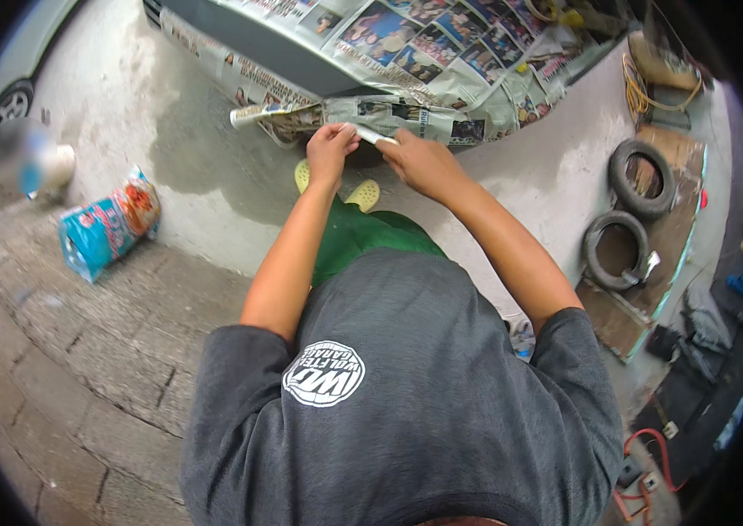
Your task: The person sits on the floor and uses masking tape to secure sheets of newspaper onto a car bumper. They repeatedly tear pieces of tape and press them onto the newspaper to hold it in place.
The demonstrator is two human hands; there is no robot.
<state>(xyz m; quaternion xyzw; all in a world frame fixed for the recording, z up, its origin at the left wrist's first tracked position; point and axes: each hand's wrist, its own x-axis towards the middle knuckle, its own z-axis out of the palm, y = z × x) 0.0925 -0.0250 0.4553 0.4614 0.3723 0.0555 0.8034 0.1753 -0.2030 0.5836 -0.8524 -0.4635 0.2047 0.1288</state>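
My left hand (333, 151) has its fingers pinched on one end of a narrow white strip (373, 135), which looks like masking tape. At the other end, my right hand (425, 163) is closed on the same strip, so it spans the short gap between them. Just beyond both hands, newspaper sheets (450, 57) cover a grey vehicle part (253, 53). One sheet along its lower edge hangs loose, with a rolled-up end (253, 112) left of my hands. Any roll inside my right hand is hidden.
A blue plastic bag (101, 230) lies on the paving at left, near a white bucket (59, 167). At right, two small tyres (641, 179) rest on a wooden board (599, 307). An orange cord (639, 88) lies beyond them. My feet in yellow clogs (363, 195) stand below the newspaper.
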